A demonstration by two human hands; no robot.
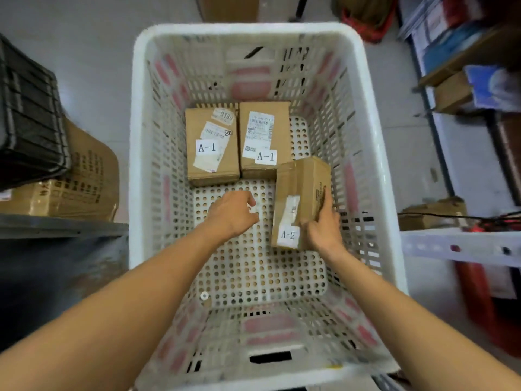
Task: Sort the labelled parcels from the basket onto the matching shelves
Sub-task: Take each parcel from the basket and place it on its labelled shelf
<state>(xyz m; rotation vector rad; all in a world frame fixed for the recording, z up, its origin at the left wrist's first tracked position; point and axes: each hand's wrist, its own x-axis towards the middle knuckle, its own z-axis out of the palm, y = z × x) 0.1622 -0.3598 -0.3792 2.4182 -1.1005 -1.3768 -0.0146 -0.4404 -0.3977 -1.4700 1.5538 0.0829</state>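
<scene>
A big white slotted basket [375, 153] fills the middle of the view. Inside it, two cardboard parcels lie side by side at the far end: the left A-1 parcel [211, 162] and the right A-1 parcel [263, 114]. A third parcel, labelled A-2 [298, 190], sits tilted at the right. My right hand [324, 227] grips the A-2 parcel's near right corner. My left hand [234, 213] hovers over the basket floor with fingers loosely curled, holding nothing.
At the left, a black crate [28, 117] stands on flattened cardboard [81, 187] over a grey shelf. Shelving [462, 246] with boxes and packets runs along the right. A red bag [369, 21] lies beyond the basket.
</scene>
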